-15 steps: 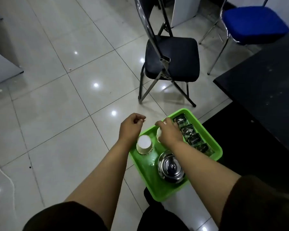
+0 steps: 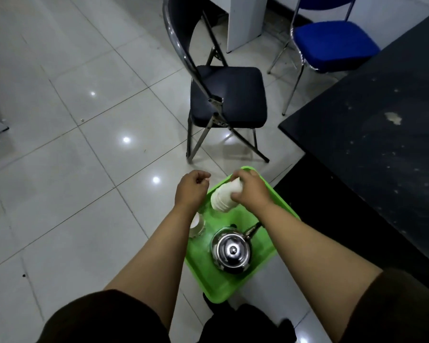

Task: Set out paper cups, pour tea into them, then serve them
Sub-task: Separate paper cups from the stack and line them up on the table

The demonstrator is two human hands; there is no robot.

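Observation:
A green tray point(image 2: 221, 290) lies low in front of me. On it stands a shiny steel teapot point(image 2: 232, 252) with its lid on. My right hand point(image 2: 252, 190) grips a stack of white paper cups point(image 2: 224, 198), held on its side over the tray's far end. My left hand point(image 2: 192, 189) hovers just left of the stack with its fingers curled; nothing shows in it. One white paper cup point(image 2: 199, 225) stands upright at the tray's left edge, partly hidden by my left wrist.
A black folding chair point(image 2: 229, 97) stands on the pale tiled floor just beyond the tray. A blue chair point(image 2: 332, 43) is at the far right. A dark table point(image 2: 382, 134) fills the right side.
My right hand has lifted the cup stack and tipped it sideways over the tray's far end. The dark packets on the tray's right side are now covered by my right arm. My view has tilted up.

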